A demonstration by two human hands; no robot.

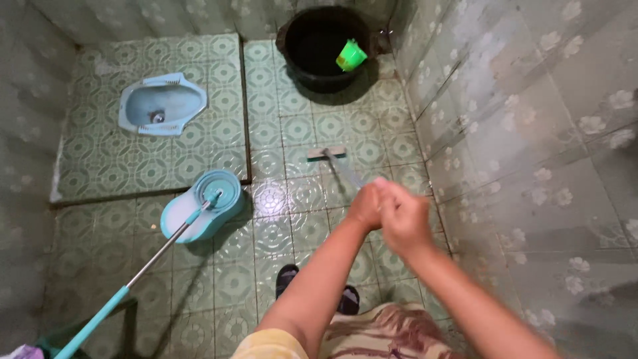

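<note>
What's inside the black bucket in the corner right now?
A green scoop sits tilted against the inner right wall of the black bucket, near the rim. The rest of the interior is dark, so any water or its level cannot be made out, nor the bottom.

no packages, labels, signs, screens visible

I hold a long-handled floor brush point(327, 153). Its head is a short, flat, pale bar with a darker greenish edge, lying flat on the wet green patterned floor tiles point(299, 126), turned crosswise to me. A thin grey metal handle point(347, 169) rises from the middle of the head and slants back toward me. My left hand point(367, 206) and right hand point(402, 216) are closed together around its upper end.
</note>
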